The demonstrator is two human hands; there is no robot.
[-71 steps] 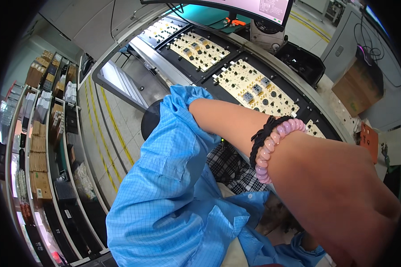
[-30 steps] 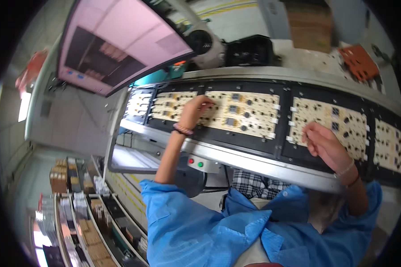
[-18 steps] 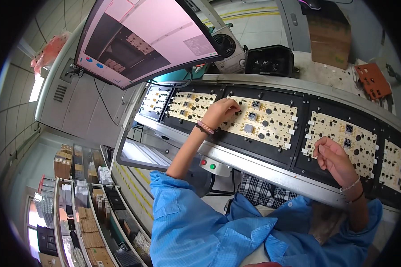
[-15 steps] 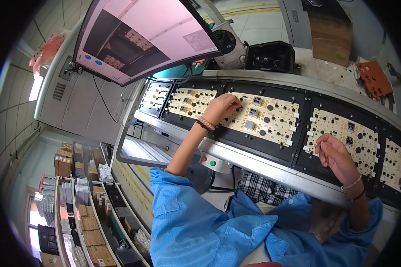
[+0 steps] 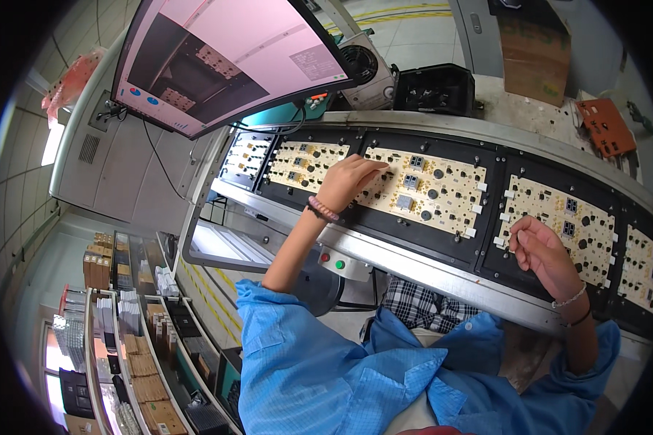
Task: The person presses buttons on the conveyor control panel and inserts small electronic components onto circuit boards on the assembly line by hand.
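Observation:
My left hand (image 5: 345, 185) is over the left edge of a cream circuit board (image 5: 453, 199), which lies in a black fixture frame (image 5: 490, 192). Its fingers stretch to the right, and the fingertips are just above a small dark component (image 5: 389, 172) on that board. No held part shows in this hand. My right hand (image 5: 542, 254) hovers over the left part of another cream circuit board (image 5: 530, 192), palm turned partly up. Its fingers are curled, with thumb and forefinger pinched together; whatever they hold is too small to make out.
A metal rail (image 5: 413, 257) runs along the line's near edge. Over the far left leans a large monitor (image 5: 225, 65). Behind the line stand a black parts bin (image 5: 435, 90) and an orange plate (image 5: 606, 127). A button box (image 5: 345, 264) hangs below the rail.
The left fingertips have drawn slightly up and left from the small dark component and straightened from a pinch. The right hand has barely shifted. The whole view has tilted slightly.

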